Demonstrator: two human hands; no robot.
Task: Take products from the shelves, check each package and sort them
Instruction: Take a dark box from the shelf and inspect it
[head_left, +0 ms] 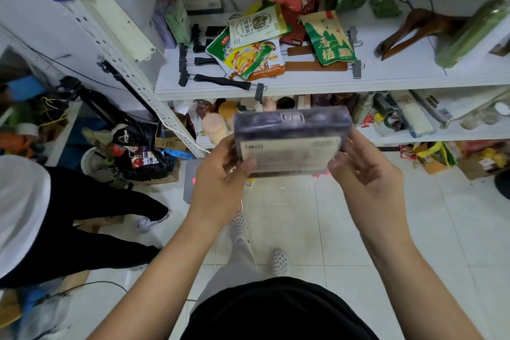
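- Black shirt (276,315) fills the bottom edge, above white floor tiles (345,229).
- Left hand (218,176) grips the left edge of a dark boxed package (289,146), thumb on its pale label.
- Right hand (367,176) clasps the right edge, fingers curled behind.
- Package is held in the air before the shelves, label facing the camera.
- Farther off, the top shelf (392,77) carries snack pouches (254,55), clip hangers (220,80) and a wooden hanger (414,27).
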